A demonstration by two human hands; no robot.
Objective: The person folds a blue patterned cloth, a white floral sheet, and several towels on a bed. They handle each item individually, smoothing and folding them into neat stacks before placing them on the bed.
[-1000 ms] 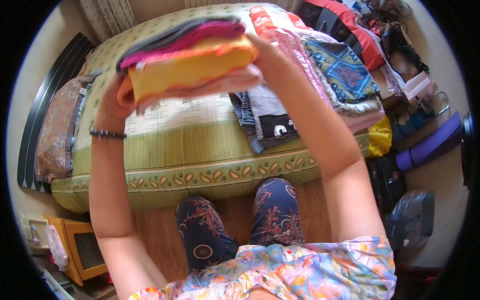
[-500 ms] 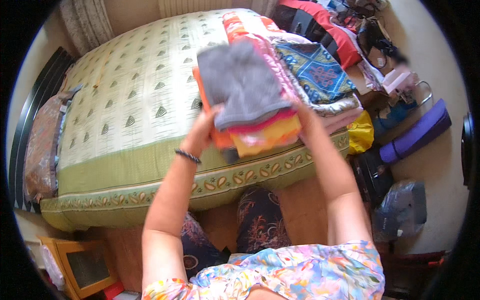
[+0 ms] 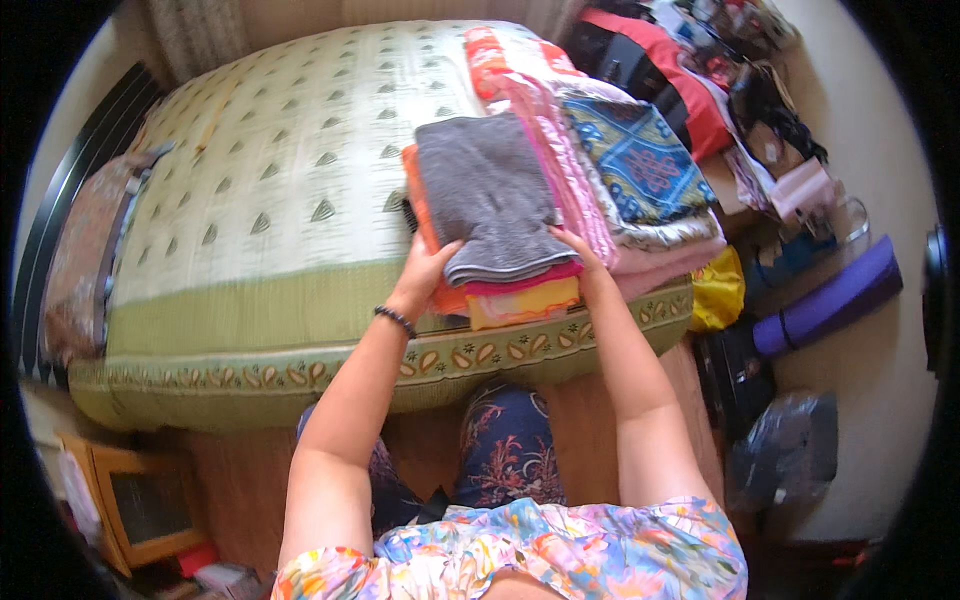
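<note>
A stack of folded cloths sits by the near edge of the bed (image 3: 300, 292), gripped from both sides. On top lies a grey towel (image 3: 485, 180), its near edge puckered between my hands. Below it show a magenta cloth (image 3: 560, 273), a yellow cloth (image 3: 525, 305) and an orange cloth (image 3: 450, 298). My left hand (image 3: 432, 272) is closed on the stack's left side, thumb on the grey towel and fingers partly hidden beneath. My right hand (image 3: 588, 260) clasps the right side, its thumb also on top.
Right of the stack, pink folded bedding (image 3: 565, 185) carries a blue patterned cloth (image 3: 640, 160). A yellow bag (image 3: 718, 290), a rolled purple mat (image 3: 830, 297) and a dark plastic bag (image 3: 785, 450) stand beyond the bed's right end. A wooden cabinet (image 3: 140, 500) is at lower left.
The stack, blurred by motion before, now looks steady and lower against the bed. Both hands keep their hold on its sides. My view has shifted slightly.
</note>
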